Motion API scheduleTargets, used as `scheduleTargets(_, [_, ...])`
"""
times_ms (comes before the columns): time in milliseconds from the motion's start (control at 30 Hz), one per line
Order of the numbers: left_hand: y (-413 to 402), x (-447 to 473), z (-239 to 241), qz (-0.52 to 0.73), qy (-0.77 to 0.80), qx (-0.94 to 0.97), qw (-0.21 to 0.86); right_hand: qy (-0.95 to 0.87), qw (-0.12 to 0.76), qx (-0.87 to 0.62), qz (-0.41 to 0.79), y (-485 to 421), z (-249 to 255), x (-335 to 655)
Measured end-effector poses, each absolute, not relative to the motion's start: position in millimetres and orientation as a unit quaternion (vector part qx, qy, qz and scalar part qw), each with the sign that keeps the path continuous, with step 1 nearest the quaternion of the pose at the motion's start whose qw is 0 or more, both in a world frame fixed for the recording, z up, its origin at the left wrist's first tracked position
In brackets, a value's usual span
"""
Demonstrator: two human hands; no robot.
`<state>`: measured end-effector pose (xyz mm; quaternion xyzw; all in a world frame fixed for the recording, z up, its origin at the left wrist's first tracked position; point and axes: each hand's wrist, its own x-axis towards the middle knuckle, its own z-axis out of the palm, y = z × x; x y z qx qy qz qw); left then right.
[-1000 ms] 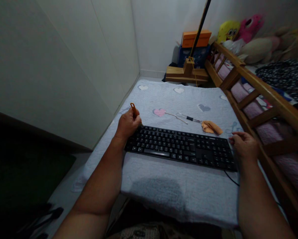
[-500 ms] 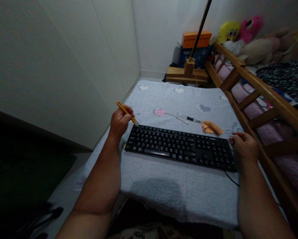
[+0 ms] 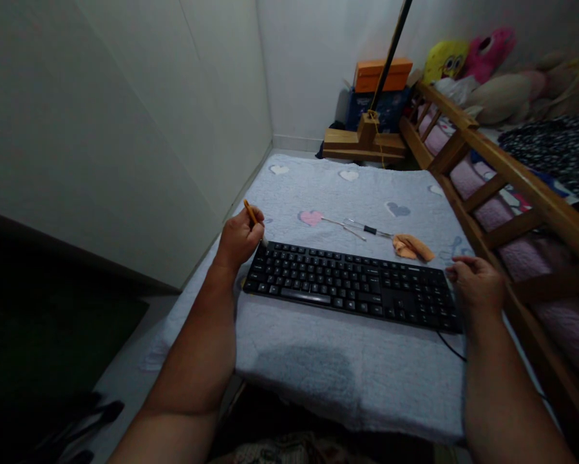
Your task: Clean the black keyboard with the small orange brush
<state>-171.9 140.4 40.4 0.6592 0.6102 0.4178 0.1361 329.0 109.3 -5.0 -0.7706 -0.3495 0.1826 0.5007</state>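
A black computer keyboard [image 3: 328, 277] lies slightly slanted on a pale blue, heart-patterned cloth [image 3: 299, 351]. My left hand [image 3: 241, 237] is closed around the orange handle of a small brush [image 3: 249, 211]. The pale bristles touch the keyboard's far left corner, and the handle tilts up and away. At the other end, my right hand [image 3: 480, 283] is closed at the keyboard's right edge, fingers curled and the fingertips by its far corner. Beyond the keyboard lie a cotton swab [image 3: 342, 225], a thin metal tool with a black grip [image 3: 369, 230] and a crumpled orange cloth [image 3: 411, 247].
A wooden bed rail [image 3: 516, 174] runs along the right side, with plush toys [image 3: 445, 61] behind it. On the left rises a pale panel [image 3: 173, 116]. A wooden stand [image 3: 364, 143] and an orange box [image 3: 383, 75] are at the back. The keyboard's cable [image 3: 451, 346] trails right.
My left hand has shifted slightly right, and the brush handle has swung more upright with its bristles at the same corner. My right hand and the keyboard stay in place.
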Motion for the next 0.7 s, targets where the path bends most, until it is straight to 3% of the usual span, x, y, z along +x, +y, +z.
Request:
scheduleTargets(433, [137.3, -169.1, 39.4, 0.478, 0.568, 0.631, 0.225, -0.349, 0.502, -0.771, 0.180, 108.7, -1.5, 325.8])
scheduleTargets(700, [140.6, -169.3, 38.5, 0.449, 0.598, 0.650, 0.138, -0.346, 0.523, -0.753, 0.198, 109.7, -12.0, 332.8])
